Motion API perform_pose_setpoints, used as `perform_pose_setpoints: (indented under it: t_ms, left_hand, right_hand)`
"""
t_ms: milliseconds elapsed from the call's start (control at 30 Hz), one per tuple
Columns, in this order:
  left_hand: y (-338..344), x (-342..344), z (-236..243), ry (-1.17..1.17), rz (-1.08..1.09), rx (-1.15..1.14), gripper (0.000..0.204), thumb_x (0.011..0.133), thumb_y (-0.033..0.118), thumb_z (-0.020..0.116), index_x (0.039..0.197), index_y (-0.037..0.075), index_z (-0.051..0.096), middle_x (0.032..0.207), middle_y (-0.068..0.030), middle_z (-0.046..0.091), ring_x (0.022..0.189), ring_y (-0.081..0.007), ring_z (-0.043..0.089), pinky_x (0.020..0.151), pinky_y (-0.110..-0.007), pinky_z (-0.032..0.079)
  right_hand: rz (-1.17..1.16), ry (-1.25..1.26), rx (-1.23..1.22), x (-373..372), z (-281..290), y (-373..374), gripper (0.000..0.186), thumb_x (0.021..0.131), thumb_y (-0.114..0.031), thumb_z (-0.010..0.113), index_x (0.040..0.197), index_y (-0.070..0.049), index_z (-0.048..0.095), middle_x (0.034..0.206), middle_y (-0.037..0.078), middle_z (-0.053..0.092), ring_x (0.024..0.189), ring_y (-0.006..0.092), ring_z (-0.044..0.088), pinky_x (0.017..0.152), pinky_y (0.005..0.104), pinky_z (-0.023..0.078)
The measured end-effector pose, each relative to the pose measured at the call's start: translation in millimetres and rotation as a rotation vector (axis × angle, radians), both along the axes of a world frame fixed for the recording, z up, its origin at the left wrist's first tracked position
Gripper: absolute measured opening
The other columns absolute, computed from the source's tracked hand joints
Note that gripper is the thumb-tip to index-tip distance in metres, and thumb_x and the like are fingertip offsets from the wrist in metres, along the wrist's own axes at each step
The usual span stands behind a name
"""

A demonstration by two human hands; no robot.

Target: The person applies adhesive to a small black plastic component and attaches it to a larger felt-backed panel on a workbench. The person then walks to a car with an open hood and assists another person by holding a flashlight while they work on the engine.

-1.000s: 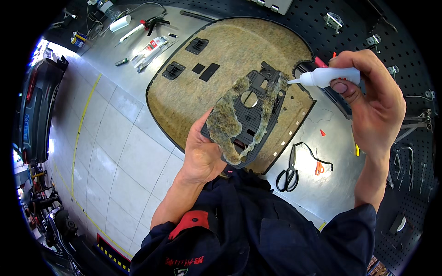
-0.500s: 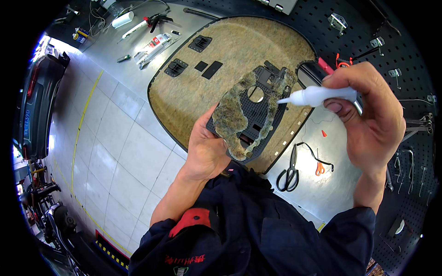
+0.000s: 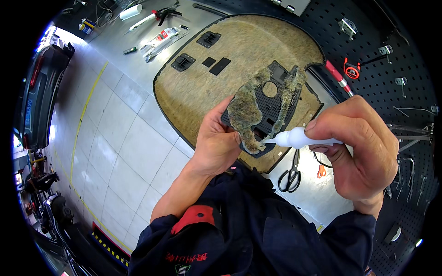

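My left hand [image 3: 215, 147] grips the near left edge of a black plastic panel [image 3: 271, 105], thumb on top. The panel has a round hole and a ridged surface, with patches of torn brown fibre [image 3: 245, 109] stuck along both sides. In my right hand [image 3: 357, 149] is a white squeeze bottle [image 3: 297, 138] with a thin nozzle, pinched between thumb and fingers. Its tip is at the panel's near end, close to the fibre; whether it touches I cannot tell. Beneath lies a large brown fibre-covered board [image 3: 193, 94] with a dark rim.
Black-handled scissors [image 3: 290, 178] and small orange scissors [image 3: 321, 171] lie on the metal bench at right. A caulking gun [image 3: 154, 17] and plastic packets [image 3: 161, 42] rest at the far left. A pegboard with tools [image 3: 386, 87] borders the right, with a red-handled tool [image 3: 338, 76] before it.
My right hand has brought the bottle down and left, its nozzle moving from the panel's right edge to its near end. The panel has shifted slightly right in the picture.
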State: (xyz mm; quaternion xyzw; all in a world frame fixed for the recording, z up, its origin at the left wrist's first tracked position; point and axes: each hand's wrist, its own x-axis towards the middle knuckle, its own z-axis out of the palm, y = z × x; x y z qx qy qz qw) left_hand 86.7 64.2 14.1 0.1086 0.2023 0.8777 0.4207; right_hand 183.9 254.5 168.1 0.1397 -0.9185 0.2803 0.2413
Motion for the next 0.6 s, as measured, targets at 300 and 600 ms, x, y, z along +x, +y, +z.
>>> perform_pose_setpoints:
  t_ms: [300, 600]
  left_hand:
    - [1.5, -2.5, -0.1, 0.011, -0.003, 0.055, 0.069, 0.086, -0.006, 0.075, 0.148, -0.005, 0.044, 0.138, -0.0116, 0.064, 0.125, -0.0214, 0.064, 0.108, -0.038, 0.050]
    - [4.2, -2.9, 1.8, -0.012, -0.007, 0.052, 0.070, 0.085, -0.008, 0.074, 0.148, -0.005, 0.044, 0.137, -0.0121, 0.064, 0.123, -0.0207, 0.065, 0.105, -0.036, 0.052]
  right_hand:
    - [0.032, -0.037, -0.021, -3.2, -1.5, -9.9, 0.028, 0.069, 0.011, 0.075, 0.094, 0.001, 0.071, 0.082, 0.011, 0.068, 0.069, 0.0175, 0.068, 0.055, 0.0266, 0.054]
    - [0.020, -0.033, -0.018, -5.3, -2.3, -9.6, 0.030, 0.066, 0.010, 0.076, 0.094, 0.000, 0.072, 0.081, 0.010, 0.068, 0.068, 0.0175, 0.067, 0.054, 0.0273, 0.053]
